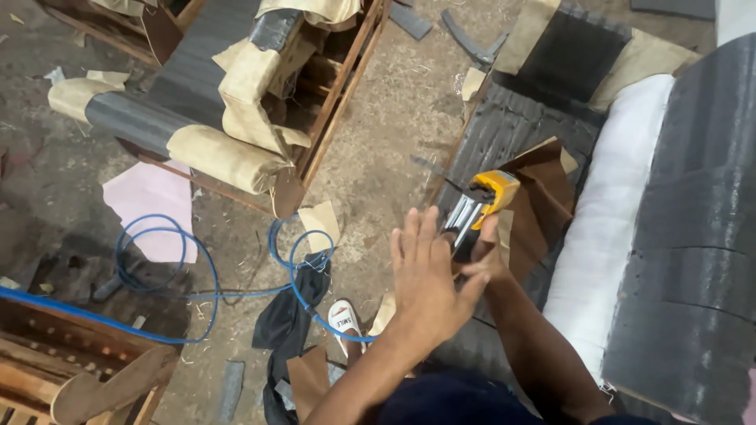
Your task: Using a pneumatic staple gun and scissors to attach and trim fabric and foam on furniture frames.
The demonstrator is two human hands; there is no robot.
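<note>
Hands met over a yellow-and-silver staple gun (475,211), seen from above in an upholstery workshop. The left hand (429,275) was spread flat and open, fingers straight and close together, its palm turned toward the gun's rear end and just beside it; whether it touched could not be told. The right hand (482,256) was closed around the gun's dark grip, mostly hidden behind the left hand. The gun's nose pointed up and away toward a flap of brown fabric (543,189) lying against dark grey upholstery (512,126) on a piece of furniture at the right. A white padded strip (614,212) ran beside that fabric. A blue air hose (205,267) coiled in loops across the dusty concrete floor (378,142). A wooden sofa frame (236,102) partly wrapped in beige and grey cloth stood at upper left. A white sandal (345,319) showed near the left forearm.
</note>
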